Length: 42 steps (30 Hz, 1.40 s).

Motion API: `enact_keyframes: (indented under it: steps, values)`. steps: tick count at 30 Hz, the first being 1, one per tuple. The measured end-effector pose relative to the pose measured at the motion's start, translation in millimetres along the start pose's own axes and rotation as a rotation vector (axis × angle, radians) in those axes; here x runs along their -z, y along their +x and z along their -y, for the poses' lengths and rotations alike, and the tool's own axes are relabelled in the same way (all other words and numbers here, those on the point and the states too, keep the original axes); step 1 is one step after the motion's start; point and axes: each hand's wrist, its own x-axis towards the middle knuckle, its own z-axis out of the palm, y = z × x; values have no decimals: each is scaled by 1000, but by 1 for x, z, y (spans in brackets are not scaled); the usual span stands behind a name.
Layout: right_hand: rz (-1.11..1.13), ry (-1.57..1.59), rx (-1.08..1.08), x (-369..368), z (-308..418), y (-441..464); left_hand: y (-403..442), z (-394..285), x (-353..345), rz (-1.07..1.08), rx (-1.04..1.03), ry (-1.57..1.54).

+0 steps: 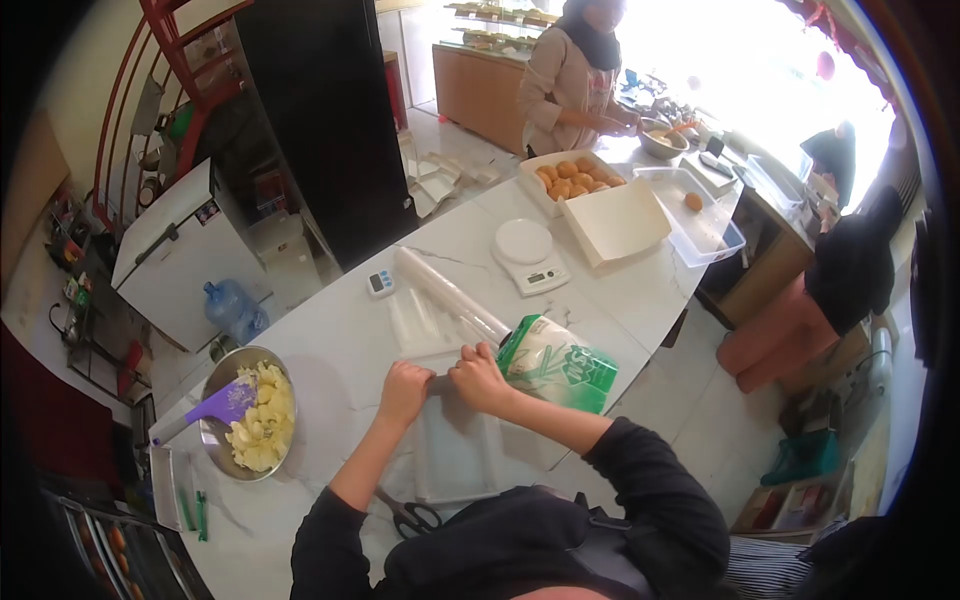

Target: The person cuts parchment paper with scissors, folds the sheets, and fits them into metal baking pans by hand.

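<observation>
My left hand [404, 392] and my right hand [480, 380] are close together over the table, both with fingers closed in a pinch. A thin greyish edge shows between them; what it belongs to is unclear. Just below lies a shallow translucent rectangular tray [457, 455]. Beside my right hand rests a green and white packet [560, 364]. Beyond my hands are a roll of clear plastic film [452, 293] and a flat clear plastic packet [418, 322]. Dark-handled scissors [416, 518] lie near my body, partly hidden by my left arm.
At left, a metal bowl [290, 440] holds yellow chunks and a purple spatula [225, 403]. Farther back are a timer [380, 284], a white scale [528, 258], a box of round buns [570, 184] and a clear bin [720, 232]. Two people [572, 90] stand beyond the table.
</observation>
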Motion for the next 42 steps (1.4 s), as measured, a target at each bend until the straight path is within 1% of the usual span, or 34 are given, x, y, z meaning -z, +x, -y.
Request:
enact_keyframes:
  steps: [1,4,5,7,10,13,14,16,17,19,20,23,26,28,29,31,34,35,37,38,41,42]
  values:
    - [23,-5,9,0,-2,-3,-1,0,8,58,24,7]
    - [77,16,-1,3,-17,-7,3,-10,37,94,109,36]
    - [101,33,-12,3,-20,-7,1,-7,35,107,97,27]
    - [80,73,-15,-1,-23,-5,-3,-2,28,138,71,0]
    - [37,171,-16,-7,-24,-4,-6,-10,32,151,196,20]
    - [-25,313,14,-19,-22,1,-5,-15,34,268,220,137]
    - [-45,367,29,-23,-20,3,-6,-16,29,204,202,33]
    - [-13,510,45,-32,-13,8,-9,-16,14,77,167,-170]
    - [3,583,52,-37,-9,7,-14,-15,11,128,207,-141]
    - [-122,646,-76,-26,3,-2,-21,-12,12,224,275,-81]
    - [-186,673,-141,-17,7,-7,-27,-11,15,229,312,-60]
    - [78,663,-287,0,8,-18,-47,-6,32,220,419,-19]
    - [295,762,-59,4,7,-18,-61,-11,40,171,495,25]
    - [275,843,-3,-4,12,-13,-62,-21,43,124,522,110]
    - [263,883,25,-10,15,-11,-60,-27,45,56,438,95]
    - [180,885,-36,-19,23,-9,-54,-35,50,-79,269,70]
    - [108,878,-122,-24,31,-14,-49,-11,44,-94,-110,136]
    - [90,871,-149,-23,32,-14,-52,-3,39,-49,-112,82]
    - [165,911,-137,-24,27,-15,-54,3,35,41,-119,-28]
    - [202,930,-132,-24,22,-15,-55,5,33,52,-107,-46]
    - [370,884,-17,-6,10,-15,-48,-4,41,66,-70,-88]
    - [379,941,-41,-7,7,-14,-47,-7,42,60,-52,-99]
